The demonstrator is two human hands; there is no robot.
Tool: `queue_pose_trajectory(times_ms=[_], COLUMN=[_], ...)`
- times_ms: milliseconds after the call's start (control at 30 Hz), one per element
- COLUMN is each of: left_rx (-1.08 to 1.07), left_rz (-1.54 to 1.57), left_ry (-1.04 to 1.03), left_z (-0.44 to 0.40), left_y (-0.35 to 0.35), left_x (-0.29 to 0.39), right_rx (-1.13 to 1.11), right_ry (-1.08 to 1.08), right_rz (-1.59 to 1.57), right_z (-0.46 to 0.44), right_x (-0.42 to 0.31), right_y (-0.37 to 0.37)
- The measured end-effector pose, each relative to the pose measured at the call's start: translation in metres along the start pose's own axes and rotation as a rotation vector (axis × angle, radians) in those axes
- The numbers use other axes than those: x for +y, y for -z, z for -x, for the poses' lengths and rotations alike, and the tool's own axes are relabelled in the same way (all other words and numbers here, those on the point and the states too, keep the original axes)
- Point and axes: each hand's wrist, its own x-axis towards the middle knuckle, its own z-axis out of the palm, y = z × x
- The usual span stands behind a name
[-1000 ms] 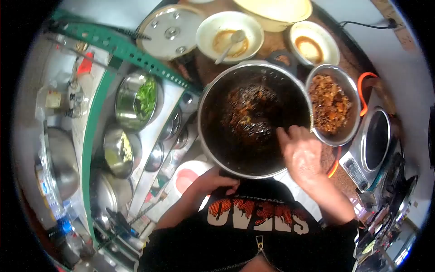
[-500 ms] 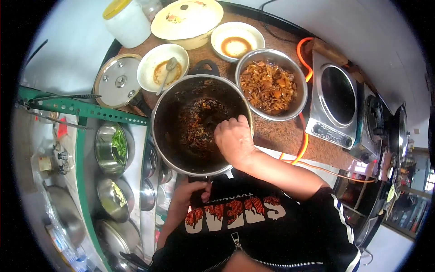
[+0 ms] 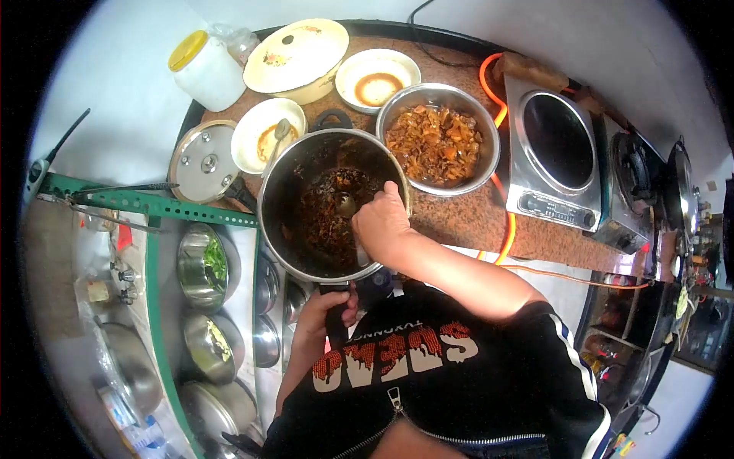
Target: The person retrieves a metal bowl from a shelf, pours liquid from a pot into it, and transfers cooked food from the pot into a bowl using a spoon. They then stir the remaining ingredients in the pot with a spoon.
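A deep, dark-stained pressure cooker pot (image 3: pixel 287 237) tilts toward me at the counter's front edge, with burnt brown residue on its bottom. My left hand (image 3: pixel 325 310) is closed round the pot's black long handle (image 3: pixel 336 321), below the rim. Inside the pot, at its right side, my right hand (image 3: pixel 381 223) is closed on a metal spoon (image 3: pixel 346 205). The spoon's bowl touches or nearly touches the residue; much of its handle is hidden by my fingers. Right beside the pot stands a steel basin (image 3: pixel 493 153) full of glossy brown chopped food.
Behind are two stained bowls (image 3: pixel 237 141) (image 3: pixel 352 65), one with a spoon, a lidded enamel pot (image 3: pixel 294 57) and a yellow-topped jar (image 3: pixel 214 80). A pot lid (image 3: pixel 195 176) lies left. An orange hose (image 3: pixel 508 229) runs by an induction cooker (image 3: pixel 550 141). Left shelves hold steel bowls.
My right hand has shifted slightly left and down inside the pot, and the spoon's bowl now shows. The left hand keeps its hold on the handle. The whole view has shifted a little.
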Motion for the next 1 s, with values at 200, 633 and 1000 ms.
queue_pose_trajectory(times_ms=[200, 633, 1000], left_rx=[0.048, -0.083, -0.055], left_rz=[-0.028, 0.023, 0.026], left_ry=[-0.037, -0.052, -0.009], left_z=[0.003, -0.004, -0.004], left_y=[-0.01, 0.003, 0.002], left_x=[-0.002, -0.006, -0.005], right_rx=[0.1, 0.692, 0.692], right_ry=[-0.009, -0.683, -0.883], right_rz=[-0.05, -1.983, -2.232], right_z=[0.006, 0.081, 0.029], right_x=[-0.006, 0.115, 0.157], right_y=[-0.004, -0.103, -0.147])
